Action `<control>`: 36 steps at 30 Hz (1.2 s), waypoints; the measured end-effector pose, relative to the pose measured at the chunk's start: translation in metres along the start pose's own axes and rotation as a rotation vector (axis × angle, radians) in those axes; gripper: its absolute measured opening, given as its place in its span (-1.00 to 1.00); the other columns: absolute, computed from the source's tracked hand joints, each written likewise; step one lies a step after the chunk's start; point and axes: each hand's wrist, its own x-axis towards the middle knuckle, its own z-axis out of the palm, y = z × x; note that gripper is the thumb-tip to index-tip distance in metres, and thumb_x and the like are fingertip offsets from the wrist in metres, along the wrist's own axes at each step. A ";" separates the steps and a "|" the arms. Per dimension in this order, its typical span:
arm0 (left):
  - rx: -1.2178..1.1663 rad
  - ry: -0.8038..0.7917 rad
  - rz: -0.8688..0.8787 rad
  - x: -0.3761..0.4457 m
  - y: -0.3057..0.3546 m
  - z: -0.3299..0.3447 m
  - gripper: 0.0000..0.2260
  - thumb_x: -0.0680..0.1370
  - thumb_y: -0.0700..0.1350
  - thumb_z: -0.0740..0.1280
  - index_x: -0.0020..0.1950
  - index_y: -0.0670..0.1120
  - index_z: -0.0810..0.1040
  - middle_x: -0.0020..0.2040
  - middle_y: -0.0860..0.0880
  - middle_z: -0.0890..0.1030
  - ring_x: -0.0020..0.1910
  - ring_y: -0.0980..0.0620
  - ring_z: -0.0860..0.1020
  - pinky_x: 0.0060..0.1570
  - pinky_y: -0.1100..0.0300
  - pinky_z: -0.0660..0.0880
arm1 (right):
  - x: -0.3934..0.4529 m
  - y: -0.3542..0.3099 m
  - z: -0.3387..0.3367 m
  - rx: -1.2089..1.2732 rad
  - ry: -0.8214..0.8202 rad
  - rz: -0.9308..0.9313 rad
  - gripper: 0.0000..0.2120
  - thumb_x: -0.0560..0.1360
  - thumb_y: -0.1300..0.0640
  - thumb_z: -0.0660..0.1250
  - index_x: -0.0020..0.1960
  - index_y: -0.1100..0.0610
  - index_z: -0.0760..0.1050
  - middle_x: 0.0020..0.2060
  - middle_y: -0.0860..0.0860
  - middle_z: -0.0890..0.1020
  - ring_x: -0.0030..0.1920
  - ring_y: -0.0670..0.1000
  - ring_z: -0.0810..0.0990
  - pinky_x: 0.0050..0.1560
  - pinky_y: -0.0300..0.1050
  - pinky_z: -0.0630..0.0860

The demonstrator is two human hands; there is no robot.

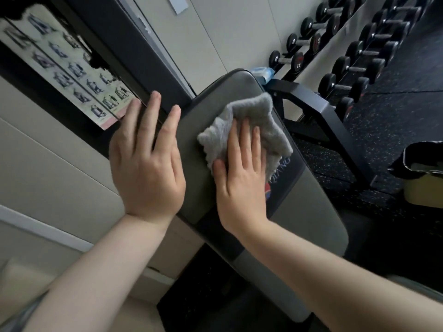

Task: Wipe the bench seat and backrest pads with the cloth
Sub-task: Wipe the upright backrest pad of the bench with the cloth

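A grey padded backrest pad (318, 200) runs from the upper middle to the lower right, with a dark band and a logo across it. On its upper part lies a crumpled grey cloth (251, 121). My right hand (242, 178) presses flat on the cloth's near edge, fingers spread over it. My left hand (146, 161) rests on the pad's left edge, fingers apart, holding nothing. The seat pad is not clearly in view.
A dumbbell rack (354, 53) with several black dumbbells stands at the upper right. A black bench frame bar (321, 116) juts out beside the pad. An exercise chart (72, 68) hangs on the machine at the left. A bin (422, 185) sits at the right edge on speckled floor.
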 end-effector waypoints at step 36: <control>-0.067 -0.613 0.769 0.073 -0.021 0.004 -0.48 0.60 0.01 0.01 0.54 -0.16 0.16 0.56 -0.09 0.13 0.56 -0.04 0.02 0.50 -0.02 0.05 | -0.016 0.052 -0.030 -0.245 -0.194 -0.276 -0.47 0.64 -0.02 0.09 0.56 -0.04 0.01 0.56 -0.07 0.07 0.56 0.00 -0.07 0.53 0.09 -0.03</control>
